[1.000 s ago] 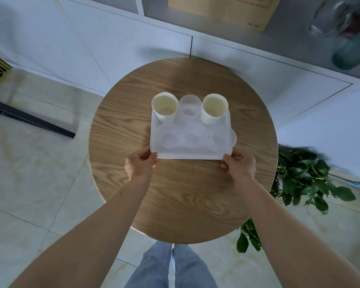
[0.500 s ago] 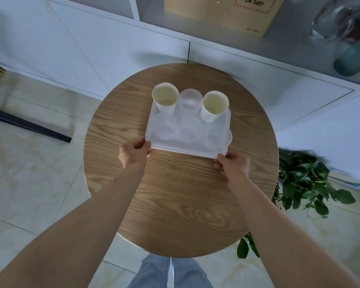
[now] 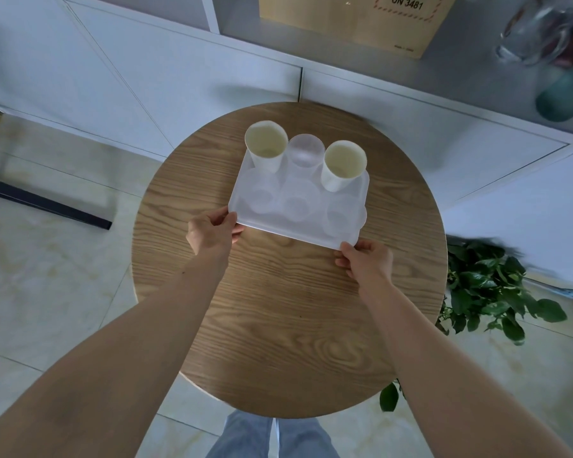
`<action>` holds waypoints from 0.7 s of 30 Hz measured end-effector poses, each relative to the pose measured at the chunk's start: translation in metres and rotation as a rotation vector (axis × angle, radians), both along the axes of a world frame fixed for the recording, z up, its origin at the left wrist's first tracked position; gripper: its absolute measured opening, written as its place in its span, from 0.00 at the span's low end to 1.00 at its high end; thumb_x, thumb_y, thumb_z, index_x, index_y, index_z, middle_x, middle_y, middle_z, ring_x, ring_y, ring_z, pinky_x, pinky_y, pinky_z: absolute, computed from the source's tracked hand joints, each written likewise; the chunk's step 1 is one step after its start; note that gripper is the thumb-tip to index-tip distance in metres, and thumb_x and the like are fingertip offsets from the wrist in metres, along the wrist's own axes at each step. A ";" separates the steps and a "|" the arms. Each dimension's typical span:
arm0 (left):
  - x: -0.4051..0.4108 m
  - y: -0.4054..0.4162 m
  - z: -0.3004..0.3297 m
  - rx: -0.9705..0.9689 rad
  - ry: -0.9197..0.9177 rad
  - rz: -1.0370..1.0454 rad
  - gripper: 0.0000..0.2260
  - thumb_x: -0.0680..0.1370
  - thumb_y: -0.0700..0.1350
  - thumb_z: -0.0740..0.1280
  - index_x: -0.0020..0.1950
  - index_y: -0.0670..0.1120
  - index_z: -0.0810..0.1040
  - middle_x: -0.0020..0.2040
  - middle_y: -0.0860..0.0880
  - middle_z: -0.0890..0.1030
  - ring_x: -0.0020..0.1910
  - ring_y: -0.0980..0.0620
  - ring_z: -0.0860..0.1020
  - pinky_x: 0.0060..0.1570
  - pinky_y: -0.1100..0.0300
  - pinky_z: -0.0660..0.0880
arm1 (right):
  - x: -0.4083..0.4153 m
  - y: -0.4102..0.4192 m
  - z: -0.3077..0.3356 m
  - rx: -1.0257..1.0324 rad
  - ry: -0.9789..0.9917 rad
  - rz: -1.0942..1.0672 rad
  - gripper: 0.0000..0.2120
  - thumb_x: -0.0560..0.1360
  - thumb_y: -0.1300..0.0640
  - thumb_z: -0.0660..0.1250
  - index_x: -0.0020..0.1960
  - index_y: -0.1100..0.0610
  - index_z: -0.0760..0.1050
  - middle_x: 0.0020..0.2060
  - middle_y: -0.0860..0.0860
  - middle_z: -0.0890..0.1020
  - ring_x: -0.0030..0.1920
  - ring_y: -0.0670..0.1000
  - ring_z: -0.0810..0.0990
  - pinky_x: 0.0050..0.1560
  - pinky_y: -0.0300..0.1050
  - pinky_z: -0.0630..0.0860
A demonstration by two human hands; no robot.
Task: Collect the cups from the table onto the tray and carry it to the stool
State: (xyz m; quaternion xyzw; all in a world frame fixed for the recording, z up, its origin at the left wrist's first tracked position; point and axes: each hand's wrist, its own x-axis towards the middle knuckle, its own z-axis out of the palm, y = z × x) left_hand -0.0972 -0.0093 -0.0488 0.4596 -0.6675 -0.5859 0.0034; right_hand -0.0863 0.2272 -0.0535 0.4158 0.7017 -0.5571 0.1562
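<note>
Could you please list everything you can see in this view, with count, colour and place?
tray: one, translucent white, over the far half of the round surface, held at its near corners
paper cups: two, white, far row of the tray, left and right
frosted cups: at least four, translucent, one between the paper cups, three in the near row
round wooden top: one, light brown, centre
cardboard box: one, tan, shelf at top
plant: one, green, floor at right
cabinets: white, behind
jeans: blue, bottom centre
left hand: shut on the tray's near left corner
right hand: shut on the near right corner
</note>
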 end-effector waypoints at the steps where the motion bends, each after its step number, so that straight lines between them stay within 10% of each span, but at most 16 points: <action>1: 0.000 0.000 0.000 0.001 -0.002 0.000 0.07 0.75 0.38 0.71 0.51 0.44 0.83 0.37 0.48 0.84 0.37 0.55 0.84 0.41 0.59 0.82 | 0.000 0.000 0.000 0.001 0.002 0.000 0.05 0.74 0.59 0.71 0.44 0.54 0.75 0.36 0.50 0.87 0.30 0.45 0.83 0.37 0.39 0.74; 21: 0.011 -0.005 -0.003 0.043 0.024 -0.042 0.07 0.75 0.40 0.71 0.51 0.45 0.84 0.38 0.46 0.86 0.38 0.55 0.85 0.42 0.60 0.81 | 0.015 0.001 -0.002 0.022 0.028 0.049 0.05 0.74 0.56 0.70 0.48 0.56 0.80 0.36 0.49 0.87 0.29 0.42 0.82 0.34 0.40 0.75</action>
